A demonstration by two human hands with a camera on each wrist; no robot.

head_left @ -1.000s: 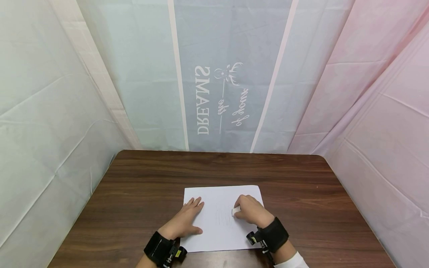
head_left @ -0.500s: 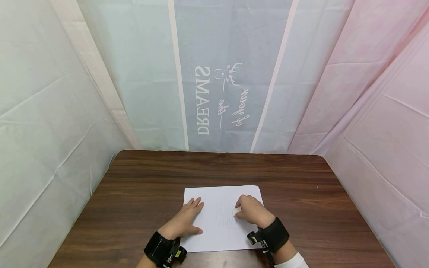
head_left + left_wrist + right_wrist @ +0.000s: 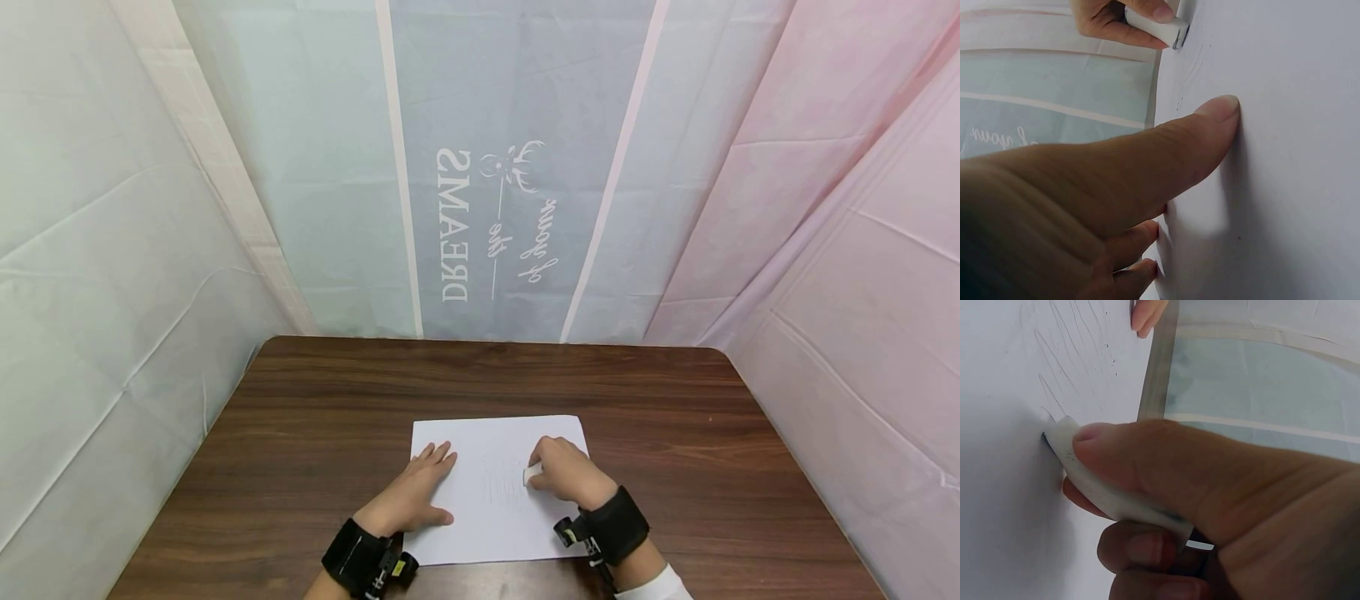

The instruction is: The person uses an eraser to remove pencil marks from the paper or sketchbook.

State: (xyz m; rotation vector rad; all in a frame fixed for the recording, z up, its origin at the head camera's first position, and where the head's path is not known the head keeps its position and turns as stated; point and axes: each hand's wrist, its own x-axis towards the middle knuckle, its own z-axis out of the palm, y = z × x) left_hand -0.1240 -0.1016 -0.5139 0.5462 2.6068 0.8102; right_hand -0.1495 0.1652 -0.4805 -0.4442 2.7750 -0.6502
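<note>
A sheet of white paper (image 3: 487, 533) lies on the table, with faint pencil lines (image 3: 501, 487) near its middle. My left hand (image 3: 420, 492) rests on the paper's left side, fingers spread and thumb out. On the right part of the sheet my right hand (image 3: 566, 473) grips a white eraser (image 3: 1100, 484) between thumb and curled fingers. The eraser's dark-smudged end meets the paper right at the edge of the zigzag lines in the right wrist view. Small dark crumbs dot the sheet near the lines. From the left wrist, the eraser (image 3: 1157, 28) shows beyond my left thumb.
Dark wood-grain table (image 3: 337, 383) surrounds the paper. Pale cloth curtains (image 3: 517, 83) with mirrored lettering hang behind it and along both sides. Black straps with small cameras (image 3: 600, 529) sit on both wrists.
My right hand has shifted very slightly to the right with the eraser. The left hand and the paper have stayed in place.
</note>
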